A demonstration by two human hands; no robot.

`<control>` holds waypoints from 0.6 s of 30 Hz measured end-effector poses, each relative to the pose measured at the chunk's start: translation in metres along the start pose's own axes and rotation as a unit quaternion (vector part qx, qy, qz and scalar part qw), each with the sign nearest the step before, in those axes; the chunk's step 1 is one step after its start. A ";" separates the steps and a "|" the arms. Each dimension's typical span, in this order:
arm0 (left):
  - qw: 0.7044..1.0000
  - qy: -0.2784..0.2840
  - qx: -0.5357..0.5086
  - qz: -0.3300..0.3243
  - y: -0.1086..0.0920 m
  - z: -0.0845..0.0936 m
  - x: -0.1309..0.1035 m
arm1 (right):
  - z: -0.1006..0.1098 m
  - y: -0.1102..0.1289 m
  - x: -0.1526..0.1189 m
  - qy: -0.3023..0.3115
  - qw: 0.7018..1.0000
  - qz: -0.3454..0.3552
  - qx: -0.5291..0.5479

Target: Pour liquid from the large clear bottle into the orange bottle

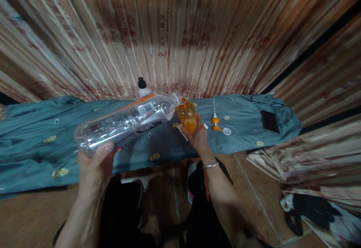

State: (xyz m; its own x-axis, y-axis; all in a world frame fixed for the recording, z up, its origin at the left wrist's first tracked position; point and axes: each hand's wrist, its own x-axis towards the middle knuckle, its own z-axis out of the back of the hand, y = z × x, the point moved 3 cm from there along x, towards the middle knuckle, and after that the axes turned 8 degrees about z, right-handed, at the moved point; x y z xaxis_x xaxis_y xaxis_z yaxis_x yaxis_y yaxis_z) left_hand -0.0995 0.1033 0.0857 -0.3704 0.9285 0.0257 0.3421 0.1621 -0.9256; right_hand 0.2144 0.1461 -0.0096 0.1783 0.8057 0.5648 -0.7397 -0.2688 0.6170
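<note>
My left hand (97,165) is closed around the lower end of a large clear plastic bottle (126,124) with a printed label. This bottle lies tilted nearly level, its open mouth at the rim of a small orange bottle (187,117). Around the orange bottle is my right hand (199,135), closed and wearing a silver bangle on the wrist. The orange bottle stands slightly tilted, without a cap, and some liquid shows low in it. To the right lies an orange pump top (215,121) with a pale dip tube, beside a small white round piece (227,131).
A green patterned cloth (239,142) covers the narrow surface. Behind the large bottle stands a bottle with a black pump (141,83). A dark phone (270,121) lies at the right. Curtains (175,34) hang behind, and dark and white fabric (316,210) lies at the lower right.
</note>
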 end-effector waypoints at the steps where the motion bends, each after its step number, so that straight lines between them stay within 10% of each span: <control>1: 1.000 -0.001 0.000 0.000 0.000 0.000 0.000 | 0.000 0.000 0.000 0.000 1.000 -0.001 -0.002; 18: 1.000 0.002 -0.003 0.004 0.004 0.005 0.000 | -0.003 -0.007 -0.002 0.004 1.000 0.005 -0.016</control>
State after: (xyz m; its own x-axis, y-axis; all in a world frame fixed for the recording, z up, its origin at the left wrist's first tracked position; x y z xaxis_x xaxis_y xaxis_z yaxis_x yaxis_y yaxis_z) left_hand -0.1023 0.1027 0.0806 -0.3639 0.9312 0.0209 0.3504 0.1577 -0.9232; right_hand 0.2175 0.1478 -0.0165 0.1648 0.8075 0.5664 -0.7620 -0.2604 0.5929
